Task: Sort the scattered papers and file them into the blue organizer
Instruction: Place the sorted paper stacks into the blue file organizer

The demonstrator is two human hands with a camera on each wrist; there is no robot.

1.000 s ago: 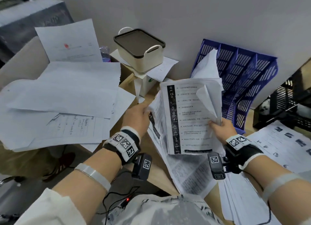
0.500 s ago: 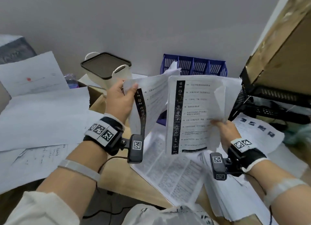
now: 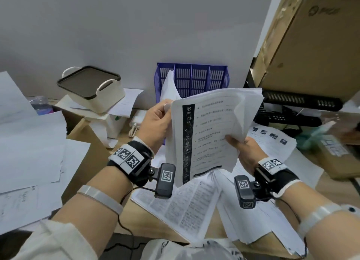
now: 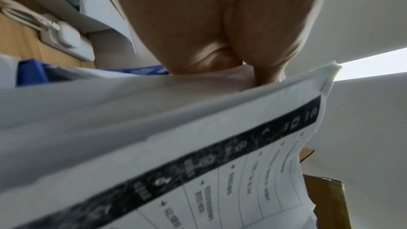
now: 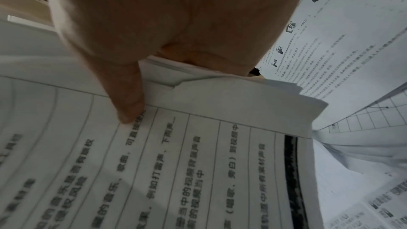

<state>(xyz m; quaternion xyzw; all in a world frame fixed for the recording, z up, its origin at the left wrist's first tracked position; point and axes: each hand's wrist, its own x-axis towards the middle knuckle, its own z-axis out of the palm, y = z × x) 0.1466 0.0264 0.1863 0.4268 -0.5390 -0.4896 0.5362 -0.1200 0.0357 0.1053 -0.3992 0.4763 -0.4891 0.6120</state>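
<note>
I hold a stack of printed papers point(image 3: 210, 135) upright in front of me, its top sheet bearing a black strip down the left side. My left hand point(image 3: 155, 121) grips the stack's upper left edge point(image 4: 220, 128). My right hand point(image 3: 241, 148) pinches the lower right edge, thumb point(image 5: 130, 109) on the printed face point(image 5: 198, 163). The blue organizer point(image 3: 196, 80) stands against the wall behind the stack, with white sheets point(image 3: 169, 88) in its left slot. More printed papers point(image 3: 185, 207) lie on the desk below.
A cream box with a dark lid point(image 3: 91, 88) sits at the left on small boxes. Loose white sheets point(image 3: 31, 143) cover the left side. A large cardboard box point(image 3: 311, 45) on a black rack point(image 3: 300, 104) stands at the right. Picture-printed sheets point(image 3: 272, 141) lie by it.
My left hand has brought its sheets back against the right hand's stack, so the two bundles now form one. The view has swung right, with the organizer now centred behind the papers.
</note>
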